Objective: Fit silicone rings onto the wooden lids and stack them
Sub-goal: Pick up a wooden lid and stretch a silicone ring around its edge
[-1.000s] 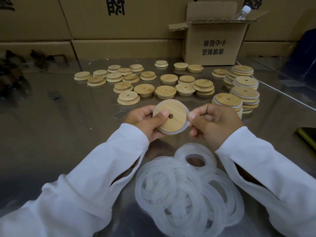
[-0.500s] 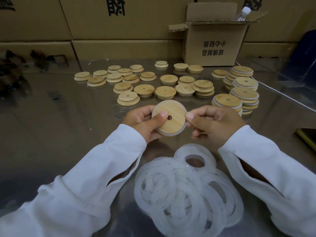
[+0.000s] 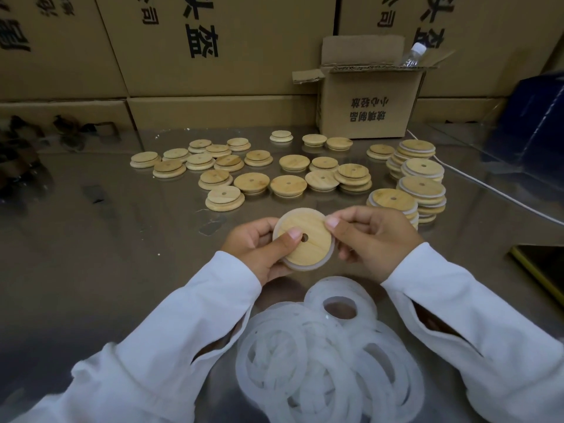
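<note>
Both hands are clamped on one wooden lid (image 3: 316,250), held up over the table (image 3: 91,239) just behind the heap of loose silicone rings (image 3: 320,355). The left hand (image 3: 256,245) has its thumb flat on the face right by the centre hole. The right hand (image 3: 375,239) pinches the upper right edge, where the ring (image 3: 305,268) wraps the rim.

The ring looks seated most of the way round, but I can't tell about the bit under the right fingers — that's where I'd expect trouble. If it isn't fully home there, it'll probably pop back off once let go, or sit twisted and make the lid rock on the finished stacks (image 3: 422,190) to the right. Those stacks look a bit uneven already — plonk this one on carelessly and one could slide over into the bare lids (image 3: 253,183).
</note>
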Tool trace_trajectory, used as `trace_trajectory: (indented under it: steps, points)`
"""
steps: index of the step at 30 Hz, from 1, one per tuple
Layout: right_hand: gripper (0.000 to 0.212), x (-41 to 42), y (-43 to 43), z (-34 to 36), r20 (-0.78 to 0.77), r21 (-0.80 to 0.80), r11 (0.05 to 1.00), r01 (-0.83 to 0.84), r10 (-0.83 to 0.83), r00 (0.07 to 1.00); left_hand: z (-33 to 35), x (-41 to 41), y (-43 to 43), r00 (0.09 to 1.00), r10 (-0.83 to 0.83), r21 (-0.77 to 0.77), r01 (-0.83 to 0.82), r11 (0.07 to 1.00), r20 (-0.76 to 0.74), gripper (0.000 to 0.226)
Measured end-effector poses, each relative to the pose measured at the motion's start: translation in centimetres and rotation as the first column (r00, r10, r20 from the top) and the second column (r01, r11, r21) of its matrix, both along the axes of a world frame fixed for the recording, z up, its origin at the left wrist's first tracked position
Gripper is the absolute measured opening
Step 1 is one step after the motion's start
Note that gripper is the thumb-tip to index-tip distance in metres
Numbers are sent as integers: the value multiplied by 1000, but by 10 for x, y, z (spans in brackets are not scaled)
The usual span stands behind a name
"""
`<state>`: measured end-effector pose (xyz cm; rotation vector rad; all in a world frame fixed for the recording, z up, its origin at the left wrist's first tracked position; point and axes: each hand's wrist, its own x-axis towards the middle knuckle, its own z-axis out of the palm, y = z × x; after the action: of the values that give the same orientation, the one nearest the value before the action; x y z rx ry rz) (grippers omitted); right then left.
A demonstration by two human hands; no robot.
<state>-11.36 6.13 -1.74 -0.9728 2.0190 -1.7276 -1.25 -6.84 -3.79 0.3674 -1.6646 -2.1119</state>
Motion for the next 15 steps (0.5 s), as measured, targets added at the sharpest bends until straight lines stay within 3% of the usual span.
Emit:
trace_trajectory:
  steps: [6, 9, 12, 15]
  points:
    - [4, -1, 0, -2, -37, 23, 998, -52, 53, 998, 0, 0, 1, 1000, 29, 6, -29, 1000, -1, 12]
    - [4, -3, 0, 2, -42, 35, 998, -54, 56, 998, 3, 0, 3, 1000, 9, 37, -8, 999, -18, 25]
    - [11, -16, -1, 16, 9, -18, 997, 78, -78, 997, 4, -3, 5, 999, 24, 72, -23, 997, -23, 38]
    - [17, -56, 6, 37, 154, -110, 947, 303, -285, 946, 2, -5, 3, 999, 53, 69, -52, 996, -11, 32]
